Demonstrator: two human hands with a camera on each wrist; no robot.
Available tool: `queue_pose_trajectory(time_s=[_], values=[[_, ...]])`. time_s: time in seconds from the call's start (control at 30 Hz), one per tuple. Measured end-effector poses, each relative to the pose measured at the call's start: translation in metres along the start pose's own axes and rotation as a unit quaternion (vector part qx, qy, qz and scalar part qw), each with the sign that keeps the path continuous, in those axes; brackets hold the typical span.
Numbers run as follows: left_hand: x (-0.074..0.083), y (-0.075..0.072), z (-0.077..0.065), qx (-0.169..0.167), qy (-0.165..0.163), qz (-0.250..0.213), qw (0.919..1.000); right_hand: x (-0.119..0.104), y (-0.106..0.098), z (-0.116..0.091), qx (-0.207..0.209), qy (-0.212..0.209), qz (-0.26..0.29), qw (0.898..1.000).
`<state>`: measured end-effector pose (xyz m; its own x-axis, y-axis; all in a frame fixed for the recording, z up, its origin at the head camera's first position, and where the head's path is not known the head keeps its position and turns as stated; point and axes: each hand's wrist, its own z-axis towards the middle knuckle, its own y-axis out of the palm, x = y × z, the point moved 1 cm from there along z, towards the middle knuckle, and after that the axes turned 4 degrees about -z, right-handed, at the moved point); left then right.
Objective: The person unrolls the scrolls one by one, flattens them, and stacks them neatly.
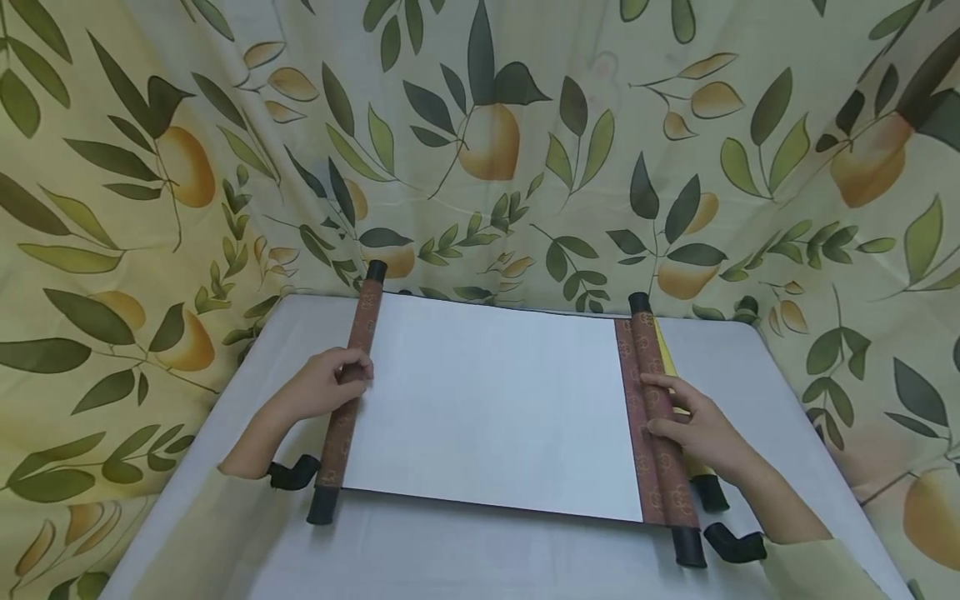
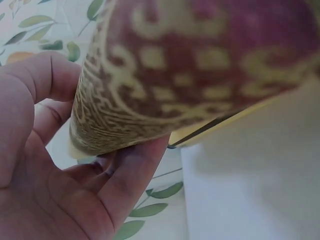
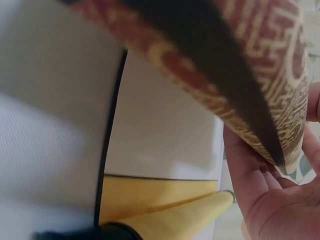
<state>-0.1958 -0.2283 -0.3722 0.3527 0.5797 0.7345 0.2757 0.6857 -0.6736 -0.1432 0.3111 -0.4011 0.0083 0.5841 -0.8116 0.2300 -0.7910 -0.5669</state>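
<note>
A hanging scroll lies partly unrolled on the table, its white sheet spread between two brown patterned rolls with black end caps. My left hand grips the left roll about midway along it, thumb and fingers around it. With fingers and thumb, my right hand holds the right roll. In the left wrist view the patterned roll rests between thumb and fingers. The right wrist view shows the other roll held against the fingers.
Just beyond the right roll, a yellow roll with a dark end cap is partly hidden. The white-covered table meets a leaf-and-fruit patterned curtain behind and at the sides. Black wrist mounts sit below both hands.
</note>
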Motion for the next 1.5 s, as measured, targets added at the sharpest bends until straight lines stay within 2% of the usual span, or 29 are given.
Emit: queue_pose_trajectory(time_s=[0.17, 0.37, 0.53, 0.7, 0.9, 1.2, 1.37, 1.5], values=[[-0.002, -0.001, 0.0, -0.006, -0.007, 0.001, 1.0, 0.001, -0.002, 0.0, -0.004, -0.009, -0.003, 1.0], [-0.005, -0.002, 0.001, -0.032, -0.015, 0.007, 0.9994, 0.003, -0.006, 0.003, -0.013, -0.01, -0.001, 1.0], [-0.006, -0.004, 0.004, -0.028, -0.006, 0.017, 0.9994, 0.005, -0.009, 0.008, -0.016, -0.002, 0.007, 1.0], [-0.009, -0.006, 0.005, -0.03, -0.01, 0.041, 0.9986, 0.01, -0.011, 0.011, -0.02, 0.002, 0.0, 1.0], [-0.012, -0.007, 0.006, -0.026, -0.036, 0.084, 0.9955, 0.013, -0.011, 0.017, -0.019, -0.004, -0.021, 1.0], [-0.029, -0.008, 0.006, -0.02, -0.078, 0.073, 0.9941, 0.014, -0.014, 0.025, -0.015, -0.003, -0.044, 0.999], [-0.04, -0.009, 0.01, -0.012, -0.082, 0.07, 0.9941, 0.017, -0.012, 0.033, -0.023, 0.009, -0.043, 0.999], [-0.047, -0.011, 0.018, -0.025, -0.083, 0.073, 0.9935, 0.019, -0.009, 0.043, -0.028, 0.015, -0.052, 0.998]])
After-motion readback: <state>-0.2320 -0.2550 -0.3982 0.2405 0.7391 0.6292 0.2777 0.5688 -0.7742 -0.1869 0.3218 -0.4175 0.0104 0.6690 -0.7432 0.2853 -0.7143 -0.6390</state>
